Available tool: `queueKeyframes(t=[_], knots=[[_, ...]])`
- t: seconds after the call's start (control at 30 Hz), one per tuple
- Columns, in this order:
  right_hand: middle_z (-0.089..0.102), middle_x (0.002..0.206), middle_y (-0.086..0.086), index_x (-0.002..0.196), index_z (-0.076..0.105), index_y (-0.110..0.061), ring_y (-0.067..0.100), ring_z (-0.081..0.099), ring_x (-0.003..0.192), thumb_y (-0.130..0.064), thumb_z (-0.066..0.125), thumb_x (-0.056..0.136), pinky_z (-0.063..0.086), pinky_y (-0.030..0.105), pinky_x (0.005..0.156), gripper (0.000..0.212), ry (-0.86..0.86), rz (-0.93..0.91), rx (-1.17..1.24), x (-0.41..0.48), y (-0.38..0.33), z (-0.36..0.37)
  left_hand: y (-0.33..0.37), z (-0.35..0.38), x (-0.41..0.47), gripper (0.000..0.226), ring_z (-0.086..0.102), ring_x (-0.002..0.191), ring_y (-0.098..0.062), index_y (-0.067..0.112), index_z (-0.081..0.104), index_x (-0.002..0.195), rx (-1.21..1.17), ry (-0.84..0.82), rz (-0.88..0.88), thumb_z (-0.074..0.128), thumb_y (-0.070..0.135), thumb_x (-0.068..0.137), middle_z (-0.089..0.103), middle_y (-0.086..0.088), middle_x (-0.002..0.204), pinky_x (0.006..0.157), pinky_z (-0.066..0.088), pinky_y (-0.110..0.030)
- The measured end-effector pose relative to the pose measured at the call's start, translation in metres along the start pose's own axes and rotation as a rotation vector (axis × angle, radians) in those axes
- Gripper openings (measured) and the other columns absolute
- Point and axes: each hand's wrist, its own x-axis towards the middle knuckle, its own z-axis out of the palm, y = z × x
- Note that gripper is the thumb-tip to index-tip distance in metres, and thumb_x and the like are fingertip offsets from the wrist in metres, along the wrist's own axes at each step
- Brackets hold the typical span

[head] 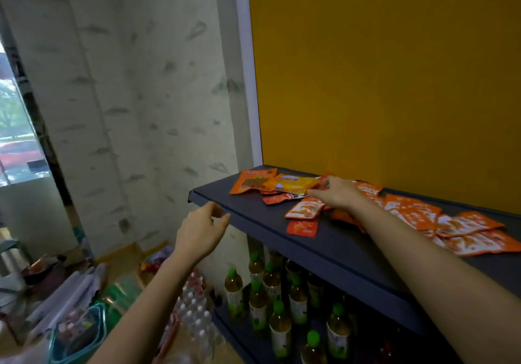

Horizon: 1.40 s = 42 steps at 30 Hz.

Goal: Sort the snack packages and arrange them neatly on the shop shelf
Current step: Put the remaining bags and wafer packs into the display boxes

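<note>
Loosely scattered, the snack packets [465, 224] are seen lying flat on the dark shelf [324, 245], most of them orange and white and spread towards its right end, with a yellow packet [291, 184] laid over a larger orange packet [252, 182] near the left end and a small red packet [302, 227] close to the front edge. The right hand [337, 193] is stretched across the shelf, forearm low over the packets, fingers and thumb drawn close together at the yellow packet's right end; whether that grip has the packet pinched cannot be told through the blur. The left hand [201, 231] is raised just beside the shelf's front left corner, its grip loosely curled and nothing held. Green-capped bottles [234, 287] are stood on the shelf below.
</note>
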Motion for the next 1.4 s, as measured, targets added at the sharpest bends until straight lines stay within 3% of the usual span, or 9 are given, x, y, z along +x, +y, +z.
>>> queueKeyframes(t=[0.37, 0.47, 0.6, 0.9, 0.97, 1.03, 1.2, 1.33, 1.4], knots=[[0.044, 0.141, 0.019, 0.138, 0.040, 0.002, 0.034, 0.045, 0.127, -0.064, 0.050, 0.082, 0.040, 0.036, 0.095, 0.087, -0.071, 0.280, 0.138, 0.114, -0.015, 0.032, -0.037, 0.067, 0.173, 0.036, 0.056, 0.082, -0.029, 0.007, 0.048, 0.077, -0.149, -0.076, -0.092, 0.048, 0.041, 0.091, 0.055, -0.006, 0.074, 0.062, 0.035, -0.032], [0.036, 0.148, 0.018, 0.144, 0.028, 0.001, 0.035, 0.041, 0.131, -0.071, 0.054, 0.074, 0.038, 0.039, 0.101, 0.103, -0.053, 0.337, 0.054, 0.134, -0.018, 0.045, -0.040, 0.085, 0.206, 0.044, 0.054, 0.094, -0.030, 0.004, 0.051, 0.099, -0.199, -0.183, -0.164, 0.049, 0.047, 0.090, 0.059, -0.015, 0.102, 0.072, 0.037, -0.033], [0.025, 0.154, 0.016, 0.150, 0.005, -0.003, 0.036, 0.032, 0.138, -0.078, 0.053, 0.068, 0.035, 0.043, 0.109, 0.120, -0.009, 0.411, -0.127, 0.153, -0.022, 0.055, -0.036, 0.104, 0.235, 0.096, 0.033, 0.135, -0.037, -0.001, 0.026, 0.142, -0.182, -0.314, -0.227, 0.057, 0.063, 0.078, 0.035, -0.024, 0.145, 0.107, 0.033, -0.044], [0.027, 0.153, 0.015, 0.148, 0.005, 0.001, 0.033, 0.033, 0.138, -0.058, 0.073, 0.066, 0.036, 0.040, 0.109, 0.121, 0.064, 0.526, 0.053, 0.166, -0.028, 0.061, -0.037, 0.132, 0.292, 0.137, 0.032, 0.136, -0.038, 0.001, 0.005, 0.146, -0.277, -0.507, -0.290, 0.091, 0.041, 0.046, 0.032, -0.022, 0.147, 0.113, 0.028, -0.050], [0.027, 0.153, 0.014, 0.148, 0.007, 0.001, 0.031, 0.034, 0.137, -0.049, 0.077, 0.068, 0.037, 0.038, 0.108, 0.118, 0.091, 0.552, 0.162, 0.166, -0.028, 0.061, -0.043, 0.137, 0.302, 0.141, 0.041, 0.131, -0.036, 0.005, 0.024, 0.144, -0.302, -0.564, -0.278, 0.092, 0.050, 0.028, 0.044, -0.019, 0.141, 0.109, 0.033, -0.051], [0.031, 0.151, 0.013, 0.147, 0.016, -0.002, 0.030, 0.038, 0.135, -0.040, 0.081, 0.067, 0.038, 0.037, 0.107, 0.110, 0.128, 0.554, 0.292, 0.166, -0.025, 0.063, -0.051, 0.142, 0.310, 0.122, 0.052, 0.120, -0.033, 0.010, 0.048, 0.130, -0.326, -0.599, -0.230, 0.090, 0.053, 0.024, 0.056, -0.014, 0.129, 0.104, 0.040, -0.049], [0.050, 0.138, 0.012, 0.137, 0.041, -0.003, 0.029, 0.051, 0.124, -0.028, 0.085, 0.065, 0.045, 0.036, 0.100, 0.088, 0.170, 0.542, 0.488, 0.164, -0.028, 0.068, -0.057, 0.132, 0.304, 0.048, 0.060, 0.107, -0.031, 0.008, 0.065, 0.107, -0.660, -0.592, -0.180, 0.083, 0.019, 0.065, 0.065, -0.016, 0.115, 0.098, 0.046, -0.043], [0.063, 0.122, 0.016, 0.123, 0.056, 0.000, 0.027, 0.063, 0.100, -0.017, 0.075, 0.077, 0.054, 0.032, 0.076, 0.052, 0.254, 0.468, 0.666, 0.157, -0.036, 0.065, -0.075, 0.119, 0.303, 0.026, 0.064, 0.084, -0.029, 0.006, 0.067, 0.097, -0.937, -0.580, -0.189, 0.075, 0.006, 0.072, 0.068, -0.021, 0.106, 0.086, 0.051, -0.038], [0.064, 0.118, 0.015, 0.122, 0.055, 0.000, 0.028, 0.064, 0.098, -0.019, 0.073, 0.079, 0.055, 0.037, 0.081, 0.051, 0.303, 0.441, 0.706, 0.150, -0.039, 0.061, -0.080, 0.108, 0.305, 0.024, 0.068, 0.065, -0.022, 0.005, 0.066, 0.100, -1.025, -0.556, -0.161, 0.071, 0.003, 0.076, 0.073, -0.014, 0.082, 0.068, 0.056, -0.028]])
